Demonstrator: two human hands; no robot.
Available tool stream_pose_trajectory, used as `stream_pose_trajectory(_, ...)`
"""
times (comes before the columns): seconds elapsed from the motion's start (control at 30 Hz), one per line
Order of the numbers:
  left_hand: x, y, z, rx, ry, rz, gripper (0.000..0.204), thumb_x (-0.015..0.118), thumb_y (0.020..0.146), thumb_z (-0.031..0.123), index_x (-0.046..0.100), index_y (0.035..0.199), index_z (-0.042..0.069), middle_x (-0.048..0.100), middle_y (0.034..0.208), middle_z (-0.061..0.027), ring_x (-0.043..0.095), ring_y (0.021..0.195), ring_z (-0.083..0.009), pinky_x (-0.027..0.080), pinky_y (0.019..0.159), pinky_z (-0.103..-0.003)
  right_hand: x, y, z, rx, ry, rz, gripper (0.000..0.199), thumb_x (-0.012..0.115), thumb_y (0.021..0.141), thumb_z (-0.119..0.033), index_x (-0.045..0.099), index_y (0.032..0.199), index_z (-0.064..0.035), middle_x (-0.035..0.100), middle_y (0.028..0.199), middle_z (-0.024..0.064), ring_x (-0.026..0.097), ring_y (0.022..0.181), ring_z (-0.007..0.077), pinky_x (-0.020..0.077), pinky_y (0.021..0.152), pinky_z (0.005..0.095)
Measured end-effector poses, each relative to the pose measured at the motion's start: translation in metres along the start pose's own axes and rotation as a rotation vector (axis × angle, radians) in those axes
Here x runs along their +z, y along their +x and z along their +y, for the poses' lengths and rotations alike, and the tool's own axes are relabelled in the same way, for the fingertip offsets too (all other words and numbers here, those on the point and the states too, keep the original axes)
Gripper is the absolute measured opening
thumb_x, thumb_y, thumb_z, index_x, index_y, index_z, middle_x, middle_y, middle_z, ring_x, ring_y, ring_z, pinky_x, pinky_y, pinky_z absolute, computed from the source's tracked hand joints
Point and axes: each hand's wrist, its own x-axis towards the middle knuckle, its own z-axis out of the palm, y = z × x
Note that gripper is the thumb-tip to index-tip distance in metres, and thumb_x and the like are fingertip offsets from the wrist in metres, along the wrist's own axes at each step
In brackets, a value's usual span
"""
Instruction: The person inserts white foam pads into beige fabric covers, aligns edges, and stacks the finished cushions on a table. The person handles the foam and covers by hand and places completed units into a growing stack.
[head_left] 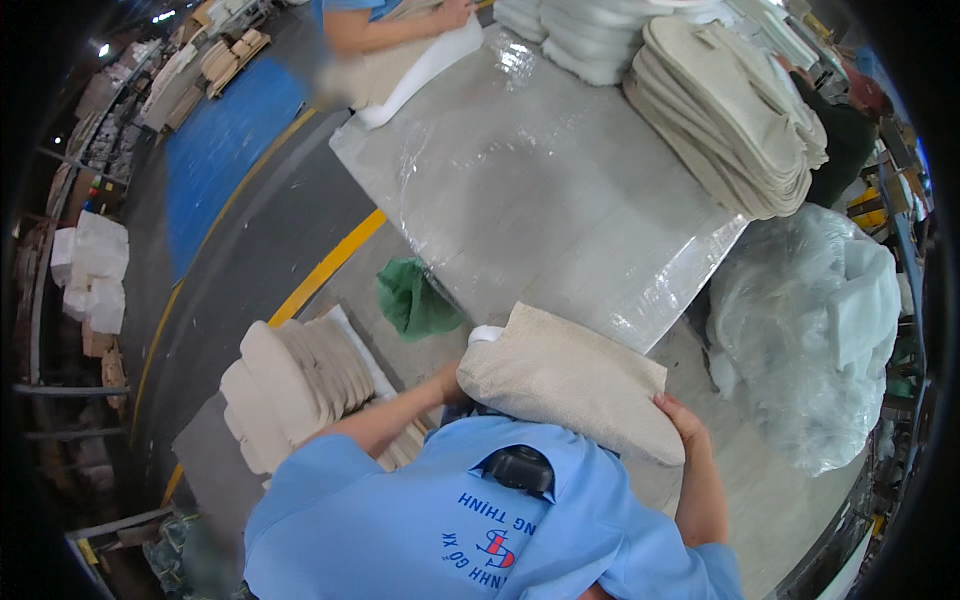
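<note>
Cushion (beige) is held by right hand, left hand mostly hidden.

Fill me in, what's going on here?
A person holds a beige fabric piece at the table's near edge, right hand on its right end, left hand at the other, partly hidden. White material shows at its left end. More beige pieces are stacked on the table and at lower left. Across the table, a co-worker's hand is at another piece.
</note>
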Motion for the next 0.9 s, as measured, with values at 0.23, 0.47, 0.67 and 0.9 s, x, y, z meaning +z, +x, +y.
stream_pose_trajectory(0.23, -0.065, 0.052, 0.15, 0.415, -0.646, 0.161, 0.04, 0.056, 0.104, 0.038, 0.071, 0.127, 0.009, 0.073, 0.122, -0.0175, 0.069, 0.114, -0.0319, 0.052, 0.1, -0.043, 0.035, -0.013, 0.0, -0.531, 0.51, 0.102, 0.079, 0.089, 0.088, -0.026, 0.05, 0.155, -0.0086, 0.067, 0.141, 0.0104, 0.064, 0.132, 0.0288, 0.0502, 0.114, 0.0524)
stream_pose_trajectory(0.47, -0.067, 0.047, 0.313, 0.765, -0.757, -0.148, 0.046, 0.049, 0.11, 0.042, 0.065, 0.133, 0.005, 0.069, 0.129, -0.0169, 0.063, 0.122, -0.0282, 0.046, 0.108, -0.041, 0.073, 0.025, -0.002, -0.766, 0.841, -0.345, 0.073, 0.086, 0.088, -0.015, 0.052, 0.151, 0.0044, 0.062, 0.152, 0.0149, 0.057, 0.142, 0.0334, 0.0394, 0.123, 0.0586)
stream_pose_trajectory(0.67, -0.055, 0.037, 0.38, 0.904, -0.567, -0.309, 0.051, 0.043, 0.114, 0.044, 0.06, 0.139, 0.002, 0.066, 0.135, -0.0163, 0.058, 0.128, -0.0251, 0.041, 0.114, -0.039, 0.152, 0.045, 0.009, -0.477, 0.726, -0.44, 0.064, 0.079, 0.096, -0.018, 0.054, 0.151, 0.0056, 0.064, 0.149, 0.0164, 0.058, 0.139, 0.0302, 0.0406, 0.122, 0.0511)
stream_pose_trajectory(0.9, -0.005, 0.079, 0.345, 0.703, -0.138, -0.438, 0.051, 0.038, 0.118, 0.044, 0.057, 0.139, 0.002, 0.065, 0.132, -0.0116, 0.058, 0.124, -0.0216, 0.043, 0.113, -0.038, 0.153, 0.015, 0.031, -0.627, 0.149, -0.231, 0.062, 0.079, 0.097, -0.022, 0.057, 0.151, -0.0024, 0.067, 0.146, 0.0118, 0.059, 0.136, 0.0227, 0.0463, 0.116, 0.0435)
